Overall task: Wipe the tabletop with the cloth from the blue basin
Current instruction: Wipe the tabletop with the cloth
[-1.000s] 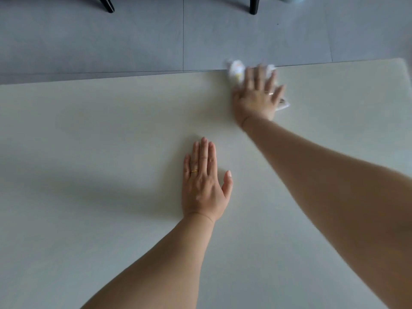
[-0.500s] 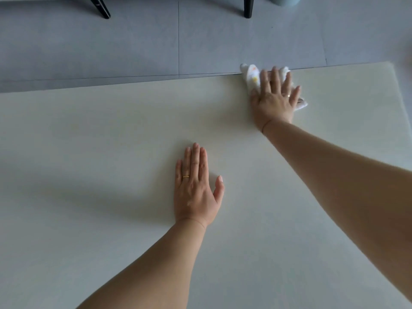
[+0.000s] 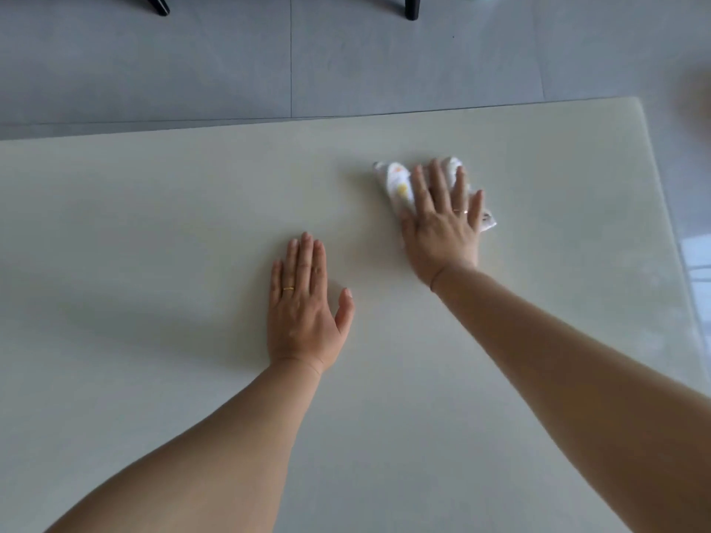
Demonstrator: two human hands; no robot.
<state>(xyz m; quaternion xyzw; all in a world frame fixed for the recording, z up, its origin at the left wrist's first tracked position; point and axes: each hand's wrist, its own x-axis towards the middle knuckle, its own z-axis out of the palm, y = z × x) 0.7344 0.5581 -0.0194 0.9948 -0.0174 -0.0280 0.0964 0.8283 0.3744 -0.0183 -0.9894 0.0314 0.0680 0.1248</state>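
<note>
From the head camera we look down on a pale bench point(image 3: 192, 225) that fills most of the frame. Our right hand point(image 3: 442, 228) lies flat with fingers spread on a crumpled white cloth point(image 3: 398, 184), pressing it to the surface rather than pinching it. The cloth sits toward the bench's far right part, short of the far edge, its patterned folds poking out past our fingertips and beside the little finger. Our left hand point(image 3: 304, 302) rests palm down on bare bench near the middle, fingers together and thumb out, holding nothing. Beyond the far edge lies grey tiled floor point(image 3: 231, 71) with two dark furniture legs point(image 3: 411, 7). No blue basin shows in this view. The risk, as we judge it, lies in the loose hold: a flat palm can slide over a bunched cloth and leave it behind, or skip patches. A sweep carried too far right could push the cloth off the edge.
</note>
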